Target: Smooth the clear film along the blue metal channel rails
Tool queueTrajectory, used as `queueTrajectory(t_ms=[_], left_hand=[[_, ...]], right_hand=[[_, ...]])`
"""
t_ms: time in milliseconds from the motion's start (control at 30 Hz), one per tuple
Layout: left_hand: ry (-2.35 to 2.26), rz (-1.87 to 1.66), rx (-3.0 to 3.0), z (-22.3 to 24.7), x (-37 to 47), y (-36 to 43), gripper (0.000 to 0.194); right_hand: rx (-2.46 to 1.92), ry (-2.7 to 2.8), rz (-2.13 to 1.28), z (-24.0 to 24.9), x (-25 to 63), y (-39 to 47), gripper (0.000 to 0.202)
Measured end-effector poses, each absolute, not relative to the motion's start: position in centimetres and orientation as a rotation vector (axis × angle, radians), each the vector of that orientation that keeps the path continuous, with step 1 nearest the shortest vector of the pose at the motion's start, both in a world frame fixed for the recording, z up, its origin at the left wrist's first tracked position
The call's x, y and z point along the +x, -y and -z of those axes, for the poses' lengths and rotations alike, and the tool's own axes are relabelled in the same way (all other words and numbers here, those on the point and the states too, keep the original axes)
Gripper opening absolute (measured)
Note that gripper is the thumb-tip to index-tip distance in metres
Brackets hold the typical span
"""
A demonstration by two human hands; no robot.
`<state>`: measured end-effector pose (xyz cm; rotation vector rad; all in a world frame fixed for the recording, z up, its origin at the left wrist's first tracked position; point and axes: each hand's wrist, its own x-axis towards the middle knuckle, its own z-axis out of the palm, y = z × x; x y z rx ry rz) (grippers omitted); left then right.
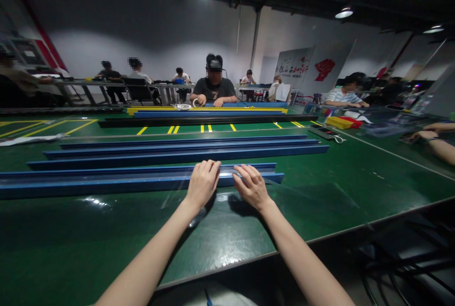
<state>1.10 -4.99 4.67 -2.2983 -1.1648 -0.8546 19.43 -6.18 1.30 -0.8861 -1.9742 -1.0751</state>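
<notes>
Forearms: left forearm [152,247] and right forearm [302,249] closest to camera, reaching in over the near edge.
Green table [88,249]: fills most of the near scene; glossy, lamp glare on the near half.
Near blue channel [106,186]: lies left to right, running out of view at left; its right end sits just past the right hand.
Farther blue rails [106,162]: beyond it, roughly parallel, not touched by either hand.
Clear film [226,171]: at the near channel, between and around the hands; edges faint, full outline unclear.
Left hand [204,180]: fingers together, curled down over the channel; cannot tell whether film is pinched.
Right hand [252,185]: apart from the left, fingers bent and slightly spread over the channel near its right end; grip cannot be told.
Yellow box [337,122]: far right, well apart from the hands.
Step at channel: judged to be positioning film along it.
Next move: probably calls for level, even fingertip pressure, film edge kept parallel to the channel wall.
</notes>
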Motion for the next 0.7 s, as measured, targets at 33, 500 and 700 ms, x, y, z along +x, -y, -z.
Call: queueTrajectory(t_ms=[33,500,700], left_hand=[[1.17,0.874,-2.289,-4.6,1.0,4.9,0.022],[1.151,0.809,-2.425,-2.0,0.8,3.2,0.037],[1.169,0.755,-2.467,-1.7,0.9,2.9,0.03]], right_hand=[[-0.891,1.997,1.088,-1.1,19.3,6.0,0.021],[-1.353,2.198,0.714,-0.9,19.6,4.9,0.041],[-1.575,2.207,0.484,-0.4,20.2,4.4,0.044]])
